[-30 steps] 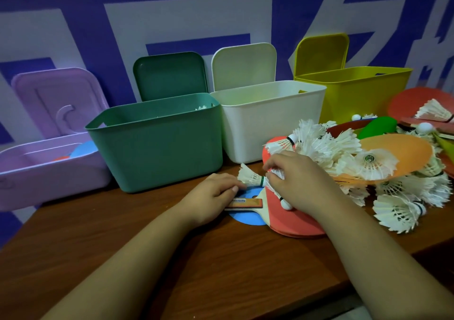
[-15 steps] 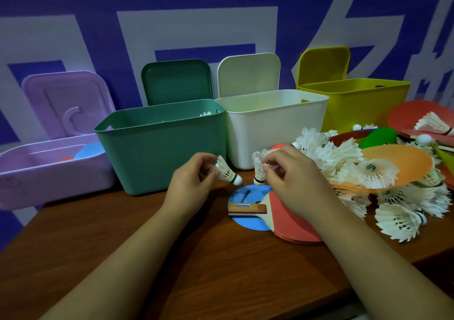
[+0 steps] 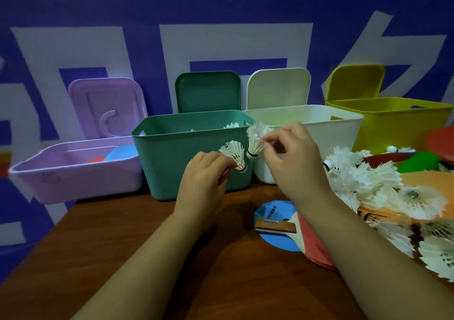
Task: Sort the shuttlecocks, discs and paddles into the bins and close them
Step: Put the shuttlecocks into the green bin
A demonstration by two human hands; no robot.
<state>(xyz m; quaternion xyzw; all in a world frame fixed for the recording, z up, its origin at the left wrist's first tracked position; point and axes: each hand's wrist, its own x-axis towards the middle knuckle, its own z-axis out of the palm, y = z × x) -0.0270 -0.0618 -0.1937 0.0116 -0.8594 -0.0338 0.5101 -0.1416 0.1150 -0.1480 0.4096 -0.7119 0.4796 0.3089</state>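
head view — left hand, right hand: each grip pinches a shuttlecock; green bin part-filled, pile unsorted, lids up.

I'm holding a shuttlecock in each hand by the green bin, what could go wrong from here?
1. The left hand and right hand only pinch the left shuttlecock and right shuttlecock; either may slip and fall short of the green bin.
2. The right shuttlecock hangs where that bin meets the white bin, so it might land wrong.
3. The right forearm is close to the shuttlecock pile; a sweep may scatter it.
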